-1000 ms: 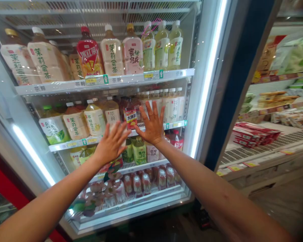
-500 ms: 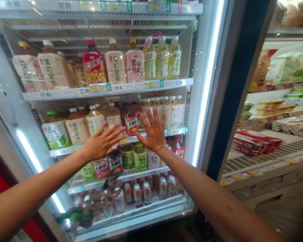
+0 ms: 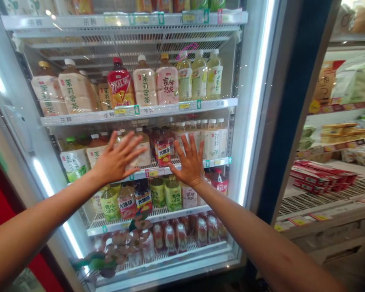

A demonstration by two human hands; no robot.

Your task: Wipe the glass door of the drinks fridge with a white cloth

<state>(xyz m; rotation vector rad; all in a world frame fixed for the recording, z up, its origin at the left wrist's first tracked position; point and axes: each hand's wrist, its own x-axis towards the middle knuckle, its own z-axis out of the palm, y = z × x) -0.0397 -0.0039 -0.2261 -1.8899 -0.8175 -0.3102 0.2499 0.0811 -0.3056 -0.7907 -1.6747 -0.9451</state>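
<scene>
My left hand point(image 3: 118, 158) and my right hand point(image 3: 188, 164) are raised with fingers spread, palms toward the glass door point(image 3: 79, 52) of a lit drinks fridge. Neither holds anything, and I cannot tell whether they touch the glass. Nearest my right hand, behind the glass, stands a bottle of iced tea with a red and yellow label point(image 3: 163, 153). Bottled teas point(image 3: 145, 87) and juices fill the shelves, which have white price-strip edges point(image 3: 140, 113). My left hand hides part of a tea bottle point(image 3: 138, 152).
A dark blue door post point(image 3: 288, 105) stands right of the glass. Beyond it, red boxes point(image 3: 320, 178) lie on a wire rack in a refrigerated case, below shelves of packaged food point(image 3: 343, 134). A red panel point(image 3: 6, 215) shows at lower left.
The fridge has shifted down in view, showing more of the upper shelf. My left hand has risen and turned more upright. My right hand has dropped slightly; both remain open.
</scene>
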